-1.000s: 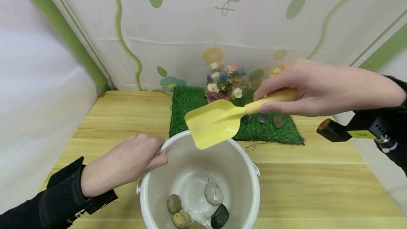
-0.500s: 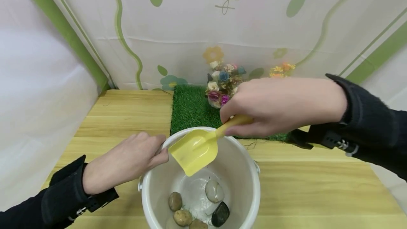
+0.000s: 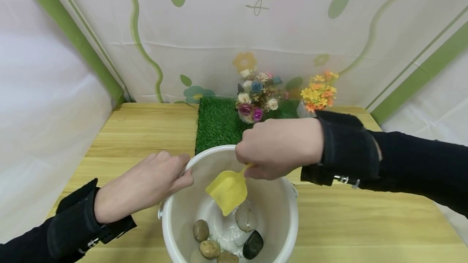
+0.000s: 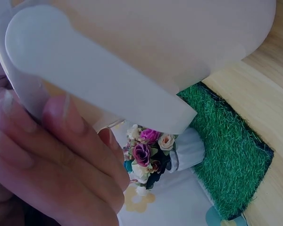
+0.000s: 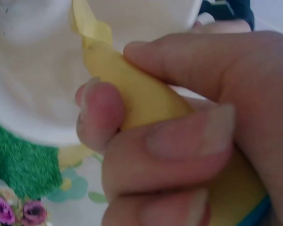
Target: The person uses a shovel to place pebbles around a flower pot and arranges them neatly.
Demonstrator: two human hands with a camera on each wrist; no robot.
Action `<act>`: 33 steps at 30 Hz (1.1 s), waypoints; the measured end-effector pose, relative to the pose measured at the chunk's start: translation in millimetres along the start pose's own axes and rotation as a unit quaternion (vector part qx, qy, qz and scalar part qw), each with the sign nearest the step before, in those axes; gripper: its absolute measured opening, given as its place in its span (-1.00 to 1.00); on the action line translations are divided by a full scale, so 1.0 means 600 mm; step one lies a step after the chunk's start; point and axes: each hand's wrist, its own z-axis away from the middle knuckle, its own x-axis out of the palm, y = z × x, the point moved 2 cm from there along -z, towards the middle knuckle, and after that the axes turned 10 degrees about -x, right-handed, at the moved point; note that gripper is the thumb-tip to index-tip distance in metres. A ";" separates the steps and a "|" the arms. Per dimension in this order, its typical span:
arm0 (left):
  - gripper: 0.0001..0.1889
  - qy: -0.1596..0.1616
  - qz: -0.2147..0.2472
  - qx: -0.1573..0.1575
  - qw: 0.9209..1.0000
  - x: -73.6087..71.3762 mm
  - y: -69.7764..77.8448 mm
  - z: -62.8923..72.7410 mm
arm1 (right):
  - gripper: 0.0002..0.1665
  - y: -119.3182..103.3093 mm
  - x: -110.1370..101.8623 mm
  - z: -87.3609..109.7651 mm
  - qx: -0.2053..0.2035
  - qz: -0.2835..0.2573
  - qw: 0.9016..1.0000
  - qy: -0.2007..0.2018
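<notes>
A white bucket (image 3: pixel 167 230) stands on the table, with several stones on its bottom, among them a black stone (image 3: pixel 253 245), a pale stone (image 3: pixel 245 217) and a brown stone (image 3: pixel 201 230). My left hand (image 3: pixel 150 184) grips the bucket's left rim; in the left wrist view its fingers (image 4: pixel 66 160) curl against the bucket wall below a white handle strap (image 4: pixel 104 80). Over the far right rim, my right hand (image 3: pixel 279 147) holds a yellow toy shovel (image 3: pixel 228 190) by its handle. The blade points down into the bucket, above the stones. Most of the handle is hidden by the hand in the head view.
Behind the bucket lies a green artificial turf mat (image 3: pixel 219 125). A pot of mixed flowers (image 3: pixel 256 96) and a pot of yellow-orange flowers (image 3: pixel 318 94) stand toward the back. The wooden table (image 3: pixel 146 133) meets a white patterned curtain (image 3: pixel 204 31).
My right hand has moved left and down with the shovel, and the blade has gone from above the far rim to inside the bucket. The left hand stays on the rim.
</notes>
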 end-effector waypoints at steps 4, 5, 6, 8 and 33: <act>-0.75 0.006 -0.007 0.005 1.000 0.000 0.000 0.000 | -0.67 -0.017 0.014 -0.021 0.039 -0.004 0.998 -0.054; -0.75 0.005 -0.007 0.005 1.000 -0.001 0.000 0.000 | -0.68 -0.020 0.018 -0.026 0.044 -0.008 0.997 -0.066; -0.75 0.004 -0.006 0.006 1.000 -0.001 0.000 0.000 | -0.68 -0.024 0.022 -0.030 0.051 -0.011 0.996 -0.076; -0.75 0.002 -0.004 0.005 1.000 -0.002 0.000 0.001 | -0.68 -0.028 0.029 -0.038 0.058 -0.023 0.994 -0.092; -0.78 0.003 0.001 0.004 1.000 -0.001 0.001 -0.001 | -0.75 -0.031 0.095 -0.100 0.032 0.010 0.988 -0.153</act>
